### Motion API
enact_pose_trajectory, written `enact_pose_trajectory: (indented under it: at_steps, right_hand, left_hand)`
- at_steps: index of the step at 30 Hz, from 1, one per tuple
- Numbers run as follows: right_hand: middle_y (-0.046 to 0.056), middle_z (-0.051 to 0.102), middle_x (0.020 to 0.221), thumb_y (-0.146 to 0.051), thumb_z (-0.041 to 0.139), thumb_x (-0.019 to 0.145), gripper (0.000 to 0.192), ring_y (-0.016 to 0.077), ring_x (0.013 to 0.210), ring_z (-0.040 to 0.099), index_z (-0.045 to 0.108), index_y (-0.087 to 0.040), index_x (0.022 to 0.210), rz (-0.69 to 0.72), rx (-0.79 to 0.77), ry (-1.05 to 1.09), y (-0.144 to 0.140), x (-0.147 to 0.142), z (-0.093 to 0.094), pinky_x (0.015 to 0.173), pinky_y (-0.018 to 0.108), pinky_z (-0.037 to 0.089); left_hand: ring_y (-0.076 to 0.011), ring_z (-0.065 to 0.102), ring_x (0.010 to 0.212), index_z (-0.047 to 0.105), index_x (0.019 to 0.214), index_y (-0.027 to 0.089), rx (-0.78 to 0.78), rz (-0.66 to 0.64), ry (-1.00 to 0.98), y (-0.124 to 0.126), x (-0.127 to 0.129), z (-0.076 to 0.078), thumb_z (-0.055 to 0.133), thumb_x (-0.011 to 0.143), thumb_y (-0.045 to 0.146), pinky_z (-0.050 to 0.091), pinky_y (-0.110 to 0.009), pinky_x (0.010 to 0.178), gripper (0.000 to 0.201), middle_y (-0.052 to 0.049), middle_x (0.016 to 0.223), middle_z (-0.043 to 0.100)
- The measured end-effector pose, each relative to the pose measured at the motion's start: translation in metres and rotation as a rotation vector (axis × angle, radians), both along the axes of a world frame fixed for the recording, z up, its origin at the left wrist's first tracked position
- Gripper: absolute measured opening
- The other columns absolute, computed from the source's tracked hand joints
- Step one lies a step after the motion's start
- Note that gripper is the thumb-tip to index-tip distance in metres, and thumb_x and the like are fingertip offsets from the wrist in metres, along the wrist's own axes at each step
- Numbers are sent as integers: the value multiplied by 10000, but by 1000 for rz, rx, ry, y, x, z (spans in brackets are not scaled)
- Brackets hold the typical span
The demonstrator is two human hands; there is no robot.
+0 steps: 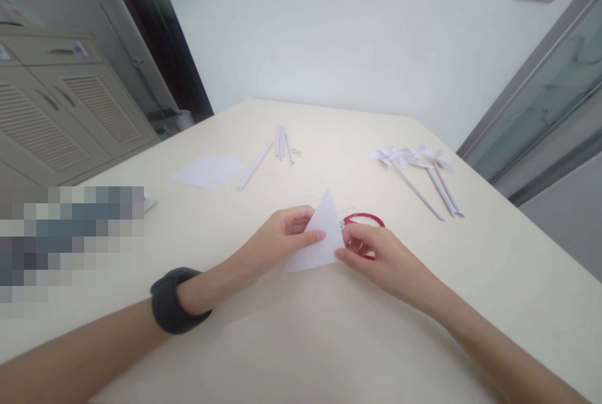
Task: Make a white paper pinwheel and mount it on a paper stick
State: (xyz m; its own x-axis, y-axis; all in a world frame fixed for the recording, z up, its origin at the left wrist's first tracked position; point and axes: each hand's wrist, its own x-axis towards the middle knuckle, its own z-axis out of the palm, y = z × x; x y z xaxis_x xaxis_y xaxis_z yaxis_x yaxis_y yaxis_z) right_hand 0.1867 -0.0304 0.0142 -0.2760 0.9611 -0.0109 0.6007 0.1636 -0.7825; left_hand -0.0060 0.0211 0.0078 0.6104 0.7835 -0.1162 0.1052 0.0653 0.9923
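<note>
both forearms reach in from the near edge over the pale worktop (493, 278), a dark wristband (172, 300) on the left one. left hand (277, 238) pinches the left edge of a folded white paper triangle (322, 234), held just above the worktop; right hand (380, 256) pinches its lower right corner. red-handled scissors (364, 221) lie just behind the right hand, perhaps touching it. farther back lie a flat paper sheet (207, 172), paper pinwheels (418, 169) and rolled paper sticks (282, 143).
</note>
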Motion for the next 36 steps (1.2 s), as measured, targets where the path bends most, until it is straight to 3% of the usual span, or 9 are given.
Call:
enact_pose_trajectory:
  at_steps: [8, 15, 22, 28, 36]
  right_hand:
    - [-8, 575, 717, -267, 500, 839, 149, 146, 681, 573, 513, -204, 705, -11, 9, 36, -1, -1, 2, 576, 247, 428]
    - [-9, 561, 706, -252, 508, 831, 135, 141, 657, 565, 500, -204, 704, -16, 5, 48, -1, -2, 1, 595, 256, 442]
    - [-5, 562, 722, -259, 518, 826, 108, 145, 663, 565, 511, -208, 731, -30, -6, 51, -1, -4, 0, 586, 260, 442]
    - [-13, 577, 751, -254, 505, 845, 77, 139, 682, 579, 516, -218, 778, -49, -8, 90, -3, -3, 1, 599, 258, 445]
    - [-19, 590, 763, -211, 511, 844, 53, 131, 690, 571, 529, -219, 795, -16, -51, 208, -1, -4, 2, 605, 256, 447]
  left_hand:
    - [-263, 601, 1065, 632, 1091, 179, 8, -181, 0, -3, 3, -1, 628, 786, 206, 478, -387, 904, 306, -83, 1148, 655]
    - [-234, 622, 1029, 602, 1141, 219, 2, -207, -74, -3, 3, -11, 634, 788, 160, 500, -344, 846, 360, -66, 1162, 652]
    - [-244, 613, 1052, 604, 1126, 206, -38, -225, -30, -5, 3, -5, 627, 793, 165, 494, -364, 869, 336, -71, 1137, 659]
    - [-229, 621, 1006, 623, 1063, 223, 10, -230, -23, -7, 3, -8, 630, 777, 161, 491, -347, 844, 292, -41, 1074, 674]
    - [-181, 605, 812, 644, 888, 180, 75, -294, 169, -10, 1, -8, 645, 764, 235, 468, -284, 696, 136, -19, 878, 664]
